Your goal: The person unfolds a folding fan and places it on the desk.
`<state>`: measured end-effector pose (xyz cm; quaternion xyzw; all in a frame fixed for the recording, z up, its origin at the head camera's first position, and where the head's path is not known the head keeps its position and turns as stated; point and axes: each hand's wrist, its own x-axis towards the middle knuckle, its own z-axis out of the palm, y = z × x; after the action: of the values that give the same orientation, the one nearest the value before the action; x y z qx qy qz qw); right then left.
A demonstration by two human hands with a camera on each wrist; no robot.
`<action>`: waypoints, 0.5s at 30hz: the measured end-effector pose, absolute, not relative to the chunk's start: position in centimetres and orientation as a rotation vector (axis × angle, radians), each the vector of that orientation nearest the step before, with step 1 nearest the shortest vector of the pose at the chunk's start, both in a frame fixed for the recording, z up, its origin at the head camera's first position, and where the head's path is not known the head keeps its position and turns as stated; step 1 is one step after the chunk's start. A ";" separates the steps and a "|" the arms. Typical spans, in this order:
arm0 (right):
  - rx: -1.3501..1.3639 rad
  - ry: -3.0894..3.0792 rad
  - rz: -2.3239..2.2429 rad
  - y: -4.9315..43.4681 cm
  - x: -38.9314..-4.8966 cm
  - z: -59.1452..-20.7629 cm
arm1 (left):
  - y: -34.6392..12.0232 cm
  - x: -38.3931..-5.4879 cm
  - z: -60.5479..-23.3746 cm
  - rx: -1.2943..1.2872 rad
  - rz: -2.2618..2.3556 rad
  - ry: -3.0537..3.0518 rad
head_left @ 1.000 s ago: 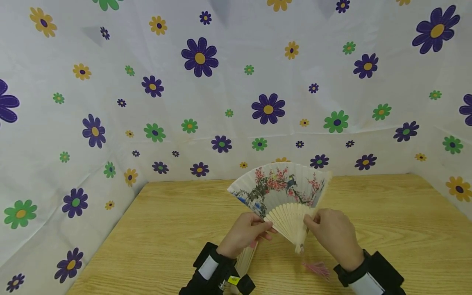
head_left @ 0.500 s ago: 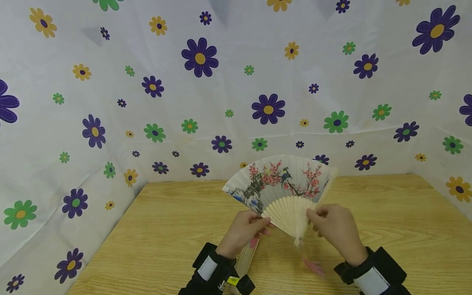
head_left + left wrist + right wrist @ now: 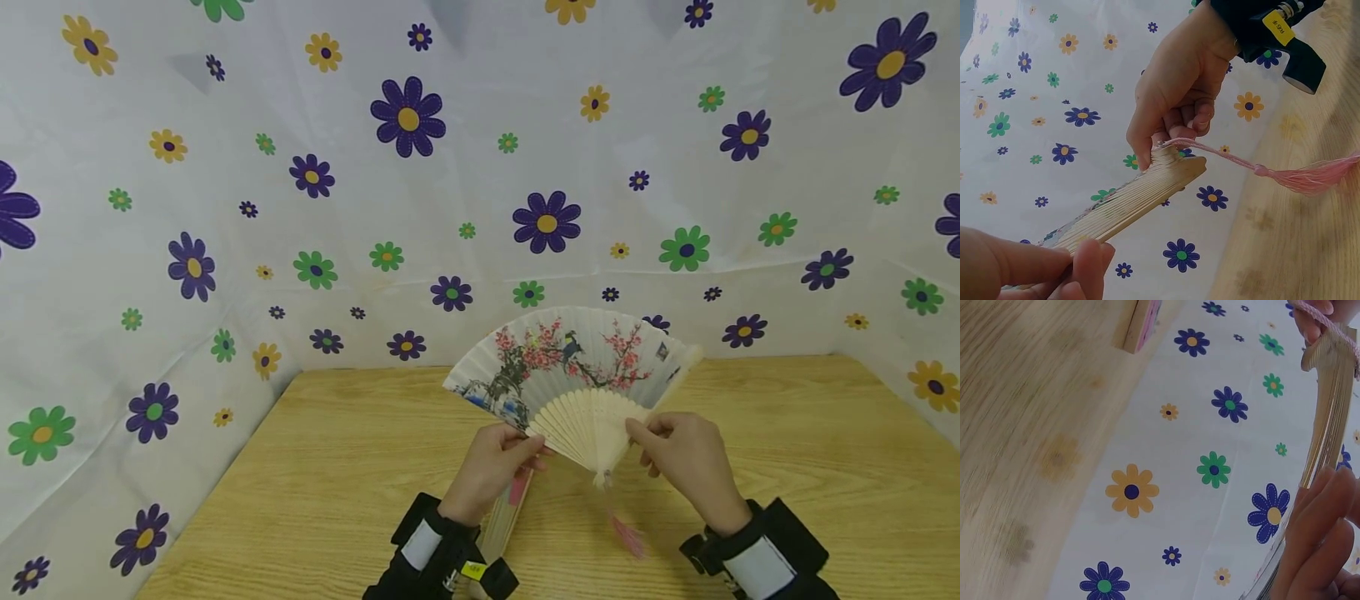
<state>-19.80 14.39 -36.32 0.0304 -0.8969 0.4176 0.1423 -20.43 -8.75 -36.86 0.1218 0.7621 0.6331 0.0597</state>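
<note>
Between my hands a folding fan (image 3: 573,358) is spread upright, its pale leaf printed with red blossoms, a bird and dark rocks. My left hand (image 3: 491,467) pinches the fan's left edge stick between thumb and fingers. On the opposite side, my right hand (image 3: 686,454) grips the right edge near the bamboo ribs (image 3: 596,425). A pink tassel (image 3: 626,536) dangles from the pivot on a cord. Seen edge-on in the left wrist view, the stacked ribs (image 3: 1141,206) run between both hands. The right wrist view also has the fan (image 3: 1333,406) edge-on.
A long, narrow pale object (image 3: 501,529) with a pink patch lies on the wooden table (image 3: 337,483), partly behind my left wrist. White cloth (image 3: 450,192) with purple, yellow and green flowers encloses the back and sides.
The fan has risen slightly and spread wider, its right edge swinging further right. My right hand has moved a little up and right. The tassel has swung left.
</note>
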 end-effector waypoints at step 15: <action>0.013 -2.473 1.464 15.0 -19.8 -35.7 | -8.6 -20.6 -36.9 0.240 2.036 2.177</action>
<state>-19.82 14.97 -35.75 0.0044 -0.8528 0.5048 0.1337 -20.61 -8.64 -36.87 0.0802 0.7259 0.6789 0.0753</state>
